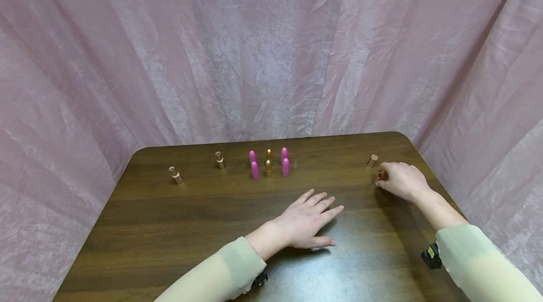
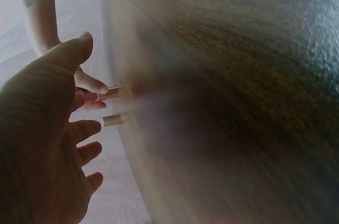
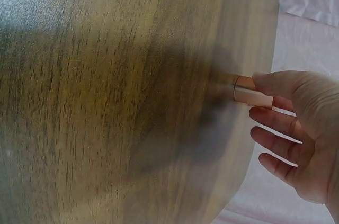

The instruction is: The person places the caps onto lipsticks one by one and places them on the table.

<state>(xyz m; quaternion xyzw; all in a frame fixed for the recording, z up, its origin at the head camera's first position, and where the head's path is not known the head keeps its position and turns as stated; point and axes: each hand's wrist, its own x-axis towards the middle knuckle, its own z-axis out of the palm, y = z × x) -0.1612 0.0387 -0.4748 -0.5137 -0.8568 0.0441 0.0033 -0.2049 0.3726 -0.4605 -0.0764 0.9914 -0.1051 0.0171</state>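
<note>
My right hand [image 1: 403, 180] is at the table's right side and pinches a copper-coloured cylindrical cap [image 3: 253, 93] between thumb and fingers. In the head view the hand hides most of this cap. A second copper cap [image 1: 373, 160] stands just behind it and also shows beside the fingers in the left wrist view. Palm down, with fingers straight and spread, my left hand [image 1: 306, 223] is over the front middle of the table and holds nothing. Its thumb and fingertips show in the left wrist view.
Several pink bullet-shaped tubes [image 1: 254, 170] and two gold ones [image 1: 268, 168] stand grouped at the back middle. Two copper lipstick tubes with narrower tops stand on the left, one nearer [image 1: 176, 175] and one farther back [image 1: 219, 160]. Pink curtains [image 1: 263, 57] hang behind the wooden table [image 1: 169, 240].
</note>
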